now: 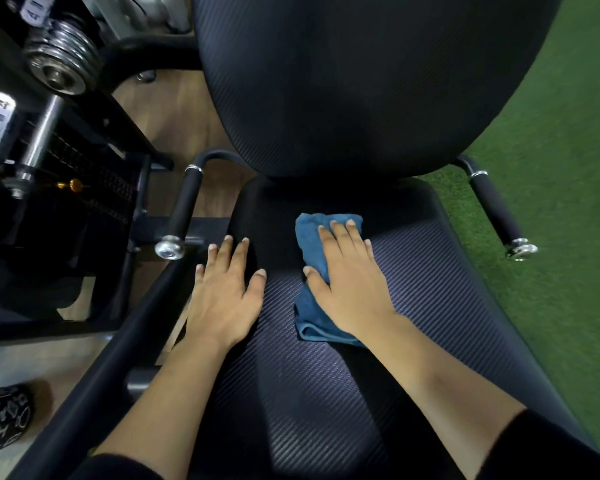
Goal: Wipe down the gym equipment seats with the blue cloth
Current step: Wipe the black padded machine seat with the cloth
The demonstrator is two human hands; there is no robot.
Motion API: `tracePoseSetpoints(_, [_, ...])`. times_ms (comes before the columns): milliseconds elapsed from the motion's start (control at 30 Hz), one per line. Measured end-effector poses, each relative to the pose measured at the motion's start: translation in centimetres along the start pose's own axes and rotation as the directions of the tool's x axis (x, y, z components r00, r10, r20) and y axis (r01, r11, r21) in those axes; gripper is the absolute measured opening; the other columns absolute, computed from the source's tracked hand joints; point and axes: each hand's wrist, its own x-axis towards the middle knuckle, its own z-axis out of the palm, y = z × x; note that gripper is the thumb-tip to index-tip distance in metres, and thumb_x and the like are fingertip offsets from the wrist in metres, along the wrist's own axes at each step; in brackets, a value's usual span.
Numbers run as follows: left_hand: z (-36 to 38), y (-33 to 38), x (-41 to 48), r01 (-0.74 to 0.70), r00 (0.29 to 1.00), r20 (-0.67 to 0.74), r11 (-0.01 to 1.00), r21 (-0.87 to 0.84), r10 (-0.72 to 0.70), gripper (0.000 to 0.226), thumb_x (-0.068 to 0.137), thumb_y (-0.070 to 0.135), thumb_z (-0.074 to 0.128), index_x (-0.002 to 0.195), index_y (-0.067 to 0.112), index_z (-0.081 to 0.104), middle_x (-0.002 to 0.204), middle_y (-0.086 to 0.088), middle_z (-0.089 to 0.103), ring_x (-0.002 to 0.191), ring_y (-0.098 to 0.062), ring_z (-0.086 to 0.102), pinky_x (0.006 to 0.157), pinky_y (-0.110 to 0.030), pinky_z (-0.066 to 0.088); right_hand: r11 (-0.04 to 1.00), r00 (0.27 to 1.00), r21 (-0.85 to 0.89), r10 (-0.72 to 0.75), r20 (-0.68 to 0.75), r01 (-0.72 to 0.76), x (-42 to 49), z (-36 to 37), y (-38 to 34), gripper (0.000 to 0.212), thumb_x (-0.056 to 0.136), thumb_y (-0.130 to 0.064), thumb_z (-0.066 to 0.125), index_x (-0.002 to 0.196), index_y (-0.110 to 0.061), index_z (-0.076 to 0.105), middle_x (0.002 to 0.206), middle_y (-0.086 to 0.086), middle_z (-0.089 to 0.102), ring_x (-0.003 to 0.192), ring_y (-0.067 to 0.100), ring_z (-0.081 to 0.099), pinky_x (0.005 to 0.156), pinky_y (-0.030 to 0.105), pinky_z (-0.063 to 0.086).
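A black ribbed seat pad (pixel 430 271) fills the middle of the view, with a large black backrest (pixel 361 81) rising behind it. A folded blue cloth (pixel 312 237) lies on the seat near its back. My right hand (pixel 350 282) presses flat on the cloth with straight fingers, covering its middle. My left hand (pixel 226 292) rests flat on the seat's left edge, fingers spread, holding nothing.
Two padded handles with chrome ends flank the seat, a left handle (pixel 184 209) and a right handle (pixel 496 206). A weight stack and chrome plates (pixel 59 60) stand at the left. Green turf (pixel 551 133) lies to the right, wooden floor (pixel 174 112) to the left.
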Motion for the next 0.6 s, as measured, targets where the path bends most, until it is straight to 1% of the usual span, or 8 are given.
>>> tracePoseSetpoints(100, [0.3,1.1,-0.2,0.078,0.997,-0.024,0.997,-0.006,-0.078,0.059,0.097,0.040,0.035,0.151,0.021,0.020,0.160,-0.003,0.010,0.147,-0.020,0.001,0.119,-0.043,0.001,0.967,0.999,0.253,-0.017,0.052,0.003,0.3,-1.2,1.2,0.074,0.096,-0.054,0.032,0.153,-0.015,0.007,0.161,-0.001,0.006,0.147,0.013,-0.006,0.118,0.039,-0.005])
tracePoseSetpoints(167, [0.4,3.2,-0.3,0.104,0.988,-0.106,0.991,-0.080,-0.112,0.061,0.095,0.043,0.033,0.149,0.018,0.024,0.158,-0.006,0.016,0.147,-0.023,0.007,0.119,-0.045,0.004,0.923,0.997,0.384,0.046,-0.057,-0.021,0.6,-2.2,3.2,0.069,0.096,-0.054,0.024,0.153,-0.019,0.007,0.161,-0.004,0.007,0.147,0.010,-0.004,0.116,0.035,-0.008])
tracePoseSetpoints(200, [0.6,4.9,-0.4,0.064,0.985,-0.153,0.993,-0.104,-0.080,0.065,0.090,0.045,0.032,0.149,0.017,0.026,0.158,-0.007,0.018,0.146,-0.024,0.009,0.119,-0.046,0.006,0.919,0.988,0.391,0.105,-0.113,-0.053,0.4,-2.6,4.6,0.066,0.096,-0.052,0.021,0.153,-0.020,0.010,0.160,-0.005,0.009,0.147,0.010,-0.003,0.117,0.035,-0.007])
tracePoseSetpoints(267, [1.5,8.8,-0.7,-0.078,0.981,-0.184,0.992,-0.097,0.059,0.070,0.085,0.046,0.031,0.148,0.017,0.027,0.158,-0.006,0.018,0.146,-0.025,0.009,0.119,-0.046,0.009,0.935,0.970,0.316,0.208,-0.127,-0.159,-0.3,-2.8,7.7,0.063,0.097,-0.049,0.018,0.153,-0.020,0.014,0.160,-0.001,0.012,0.148,0.014,0.000,0.119,0.038,-0.005])
tracePoseSetpoints(333, [3.3,12.0,-0.8,-0.181,0.975,-0.138,0.983,-0.035,0.174,0.064,0.090,0.046,0.031,0.148,0.019,0.025,0.159,-0.004,0.014,0.147,-0.025,0.004,0.118,-0.048,0.010,0.967,0.971,0.127,0.229,-0.062,-0.220,-1.1,-2.2,9.6,0.069,0.094,-0.053,0.011,0.153,-0.017,0.012,0.161,0.003,0.010,0.148,0.018,-0.001,0.119,0.041,-0.004])
tracePoseSetpoints(433, [5.9,13.2,0.1,-0.160,0.981,-0.086,0.976,0.147,0.174,0.059,0.096,0.047,0.031,0.150,0.026,0.019,0.160,-0.003,0.009,0.147,-0.028,-0.004,0.118,-0.051,0.003,0.977,0.982,-0.101,0.184,-0.030,-0.186,-1.3,-1.2,10.4,0.079,0.084,-0.053,-0.006,0.153,-0.018,0.007,0.161,0.005,0.004,0.148,0.021,-0.005,0.119,0.042,-0.005])
tracePoseSetpoints(500, [6.7,12.7,1.0,-0.146,0.981,-0.091,0.959,0.243,0.173,0.057,0.097,0.045,0.030,0.150,0.028,0.018,0.159,-0.003,0.011,0.146,-0.029,-0.004,0.117,-0.053,0.003,0.973,0.981,-0.122,0.190,-0.044,-0.194,-1.1,-1.0,10.4,0.078,0.084,-0.051,-0.007,0.153,-0.018,0.007,0.161,0.005,0.003,0.148,0.021,-0.005,0.119,0.042,-0.005])
tracePoseSetpoints(600, [6.3,11.8,2.9,-0.151,0.977,-0.115,0.964,0.218,0.179,0.053,0.096,0.039,0.034,0.148,0.031,0.025,0.158,-0.002,0.018,0.146,-0.030,0.003,0.116,-0.054,0.008,0.974,0.981,-0.124,0.187,-0.052,-0.192,-1.2,-0.9,10.6,0.076,0.087,-0.051,-0.003,0.153,-0.017,0.009,0.161,0.005,0.003,0.148,0.020,-0.005,0.119,0.042,-0.004])
